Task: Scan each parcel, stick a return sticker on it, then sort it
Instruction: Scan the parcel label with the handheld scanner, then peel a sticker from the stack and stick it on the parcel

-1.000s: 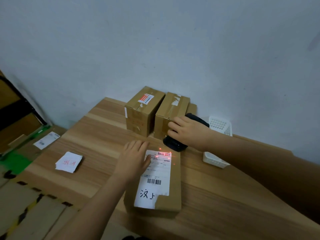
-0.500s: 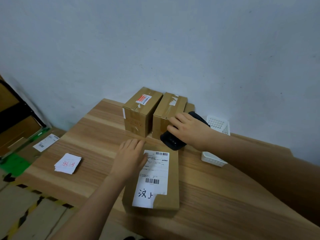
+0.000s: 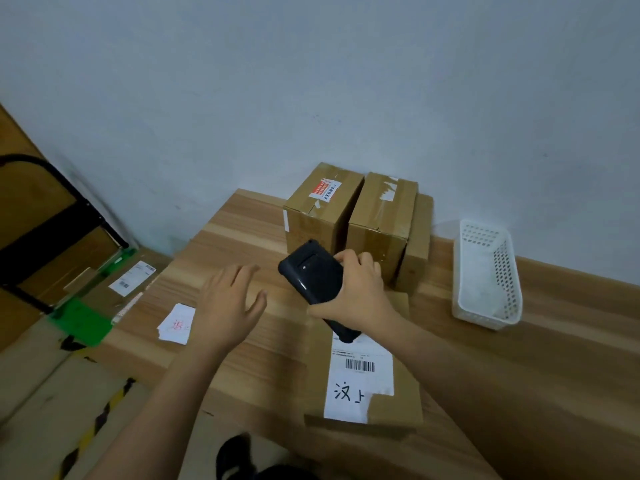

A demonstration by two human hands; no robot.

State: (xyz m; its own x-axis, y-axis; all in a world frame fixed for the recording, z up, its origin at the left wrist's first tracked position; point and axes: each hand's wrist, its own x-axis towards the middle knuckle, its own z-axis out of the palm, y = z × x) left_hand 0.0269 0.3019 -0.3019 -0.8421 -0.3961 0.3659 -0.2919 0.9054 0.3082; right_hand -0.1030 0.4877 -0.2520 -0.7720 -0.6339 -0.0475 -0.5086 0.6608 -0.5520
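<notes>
Flat brown parcel (image 3: 363, 386) lies at table's (image 3: 519, 375) near edge, white label (image 3: 360, 379) with barcode and black handwritten marks on top. Right hand (image 3: 360, 289) grips black scanner (image 3: 317, 284) over parcel's far end. Left hand (image 3: 230, 303) hovers with fingers spread, holding nothing, beside sticker stack (image 3: 176, 322).

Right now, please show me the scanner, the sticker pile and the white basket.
scanner (image 3: 311, 271): head view, on its black back.
sticker pile (image 3: 175, 323): head view, on the top sheet.
white basket (image 3: 504, 271): head view, on its right wall.
</notes>
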